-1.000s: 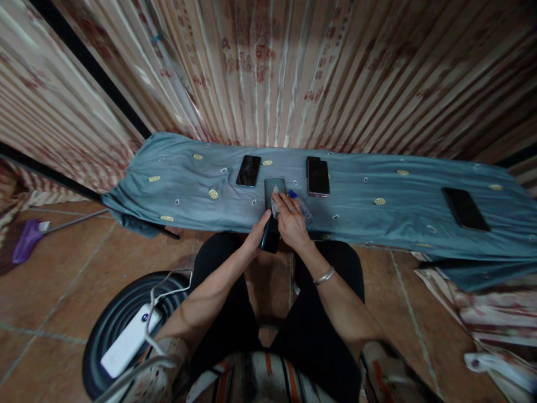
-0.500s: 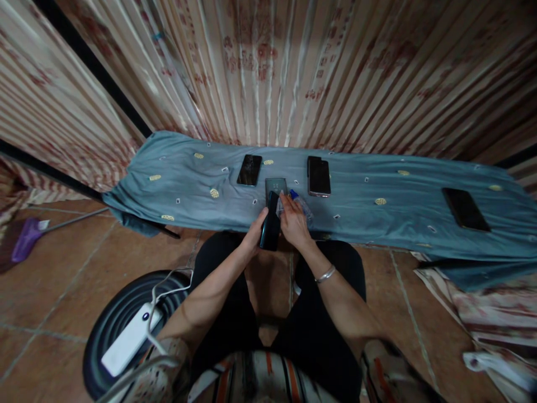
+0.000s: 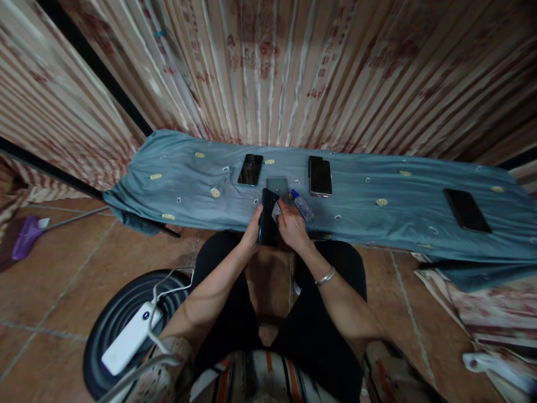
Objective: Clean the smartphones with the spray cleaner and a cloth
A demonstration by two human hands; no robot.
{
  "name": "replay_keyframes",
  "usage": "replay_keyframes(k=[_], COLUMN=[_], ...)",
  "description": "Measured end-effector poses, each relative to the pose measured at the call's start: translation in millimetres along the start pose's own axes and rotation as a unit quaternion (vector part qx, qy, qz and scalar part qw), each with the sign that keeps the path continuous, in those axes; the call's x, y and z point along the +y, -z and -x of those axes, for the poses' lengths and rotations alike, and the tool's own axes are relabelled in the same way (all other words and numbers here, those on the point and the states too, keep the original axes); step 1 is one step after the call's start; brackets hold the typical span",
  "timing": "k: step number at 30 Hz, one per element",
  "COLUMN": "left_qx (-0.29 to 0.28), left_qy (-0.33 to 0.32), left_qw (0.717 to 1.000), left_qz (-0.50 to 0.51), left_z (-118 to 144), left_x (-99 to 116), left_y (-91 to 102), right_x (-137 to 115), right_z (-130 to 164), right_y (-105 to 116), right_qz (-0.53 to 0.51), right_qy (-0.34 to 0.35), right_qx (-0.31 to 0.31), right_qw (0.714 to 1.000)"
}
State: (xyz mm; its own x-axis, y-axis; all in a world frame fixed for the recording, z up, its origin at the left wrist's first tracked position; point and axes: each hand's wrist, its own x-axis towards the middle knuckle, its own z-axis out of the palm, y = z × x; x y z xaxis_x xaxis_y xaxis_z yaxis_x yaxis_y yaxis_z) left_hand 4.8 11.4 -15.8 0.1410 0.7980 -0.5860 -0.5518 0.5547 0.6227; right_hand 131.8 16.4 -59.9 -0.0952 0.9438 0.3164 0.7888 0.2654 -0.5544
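Observation:
My left hand (image 3: 251, 230) grips a dark phone (image 3: 267, 224) by its left side and holds it tilted above my lap, at the bench's front edge. Pinched in my right hand (image 3: 293, 226) is a small pale wipe (image 3: 276, 211), against the phone's upper right side; the fingers partly cover it. Just beyond the hands, a grey-green flat case or phone (image 3: 277, 183) lies on the cloth, its lower part hidden by the held phone. Beside my right hand lies a small clear bottle with a blue cap (image 3: 302, 206).
The bench wears a blue-green cloth (image 3: 201, 193). On it lie a black phone (image 3: 250, 169), another phone (image 3: 320, 177) on a dark item, and a dark phone (image 3: 467, 210) far right. Lower left, a white power bank (image 3: 130, 338) with a cable rests on a black round stool (image 3: 94, 347).
The held phone has turned and shifted slightly left and up. My right hand has drawn down from over the bottle to the phone's upper edge, so the bottle shows more fully.

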Motion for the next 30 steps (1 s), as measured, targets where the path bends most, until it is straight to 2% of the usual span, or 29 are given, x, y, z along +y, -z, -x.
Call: replay_keyframes(k=[15,25,30], left_qx=[0.000,0.010,-0.002], left_qy=[-0.020,-0.041,-0.042], left_qw=[0.997,0.996,0.996], left_qz=[0.071,0.082,0.075], left_z=[-0.3,-10.4,-17.1], left_x=[6.6,6.2,4.8], left_y=[-2.3,6.4,11.4], right_x=[-7.7,-10.5,-12.7], right_z=[13.5,29.8,34.5], right_y=[4.4,17.4,25.8], right_qz=[0.002,0.005,-0.010], right_qy=[0.056,0.088,0.078], right_qx=[-0.032,-0.066,-0.093], right_qw=[0.998,0.994,0.993])
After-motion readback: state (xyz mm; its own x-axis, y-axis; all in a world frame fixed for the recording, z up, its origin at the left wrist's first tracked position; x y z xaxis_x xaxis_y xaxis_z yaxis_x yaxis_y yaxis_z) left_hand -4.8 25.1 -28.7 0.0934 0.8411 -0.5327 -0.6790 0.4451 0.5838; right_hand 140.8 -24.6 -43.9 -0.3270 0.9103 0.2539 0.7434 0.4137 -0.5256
